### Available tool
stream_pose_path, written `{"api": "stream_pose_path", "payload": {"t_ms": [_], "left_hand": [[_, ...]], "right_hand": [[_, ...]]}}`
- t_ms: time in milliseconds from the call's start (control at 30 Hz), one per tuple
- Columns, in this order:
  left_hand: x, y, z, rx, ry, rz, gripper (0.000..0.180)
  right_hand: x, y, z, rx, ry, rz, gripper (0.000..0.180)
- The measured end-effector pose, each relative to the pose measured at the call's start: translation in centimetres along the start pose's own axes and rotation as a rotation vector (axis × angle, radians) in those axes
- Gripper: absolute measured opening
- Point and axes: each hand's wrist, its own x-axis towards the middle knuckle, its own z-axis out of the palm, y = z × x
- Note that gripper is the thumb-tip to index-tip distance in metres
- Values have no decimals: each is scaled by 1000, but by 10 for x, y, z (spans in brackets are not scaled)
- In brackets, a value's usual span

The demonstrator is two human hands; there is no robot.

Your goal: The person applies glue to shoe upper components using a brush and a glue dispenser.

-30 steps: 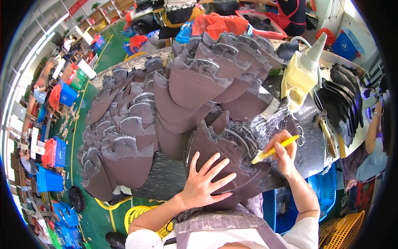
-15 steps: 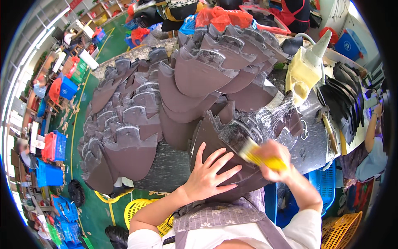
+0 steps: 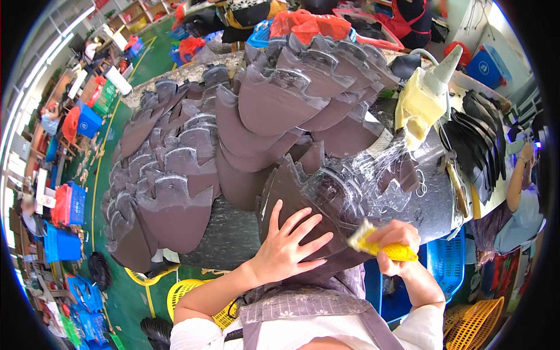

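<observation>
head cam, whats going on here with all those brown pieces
A person presses the left hand flat on a dark brown cut piece at the near edge of the table. The right hand grips a yellow brush beside it. Many similar pieces lie overlapped across the table, with a yellow glue bottle behind.

Wearer: one person, head view | left hand (image 3: 287, 246): bare, no glove, no ring visible | right hand (image 3: 395, 240): bare, no glove | forearms: bare to above elbow | top: white, short sleeves | apron: grey-mauve, small pale flower print, bib with shoulder straps.
</observation>
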Motion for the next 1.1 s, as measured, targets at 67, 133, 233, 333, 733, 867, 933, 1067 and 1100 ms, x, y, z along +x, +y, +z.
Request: {"api": "stream_pose_path", "payload": {"t_ms": [67, 133, 233, 333, 733, 867, 933, 1067, 1100], "left_hand": [[0, -1, 0, -2, -4, 8, 49], [-1, -1, 0, -10, -7, 12, 49], [-3, -1, -2, -17, -8, 3, 50], [0, -1, -1, -39, -5, 16, 50], [-5, -3, -1, -21, -24, 50, 52], [-4, -4, 5, -33, 8, 80, 53], [0, -1, 0, -16, -30, 116, 55], [-4, 2, -1, 193, -35, 96, 51], [-4, -2, -4, 6, 46, 59, 43]], "right_hand": [[13, -1, 5, -165, -48, -51, 16], [6, 1, -3, -132, -144, 27, 16], [19, 3, -9, 196, 260, 489, 12], [61, 35, -7, 93, 280, 657, 21], [163, 19, 21, 183, 0, 488, 19], [174, 47, 75, 6, -315, 425, 21], [184, 52, 73, -95, -196, 264, 19], [162, 45, 1, -127, 278, 314, 14], [143, 65, -27, -177, 425, 224, 14]]}}
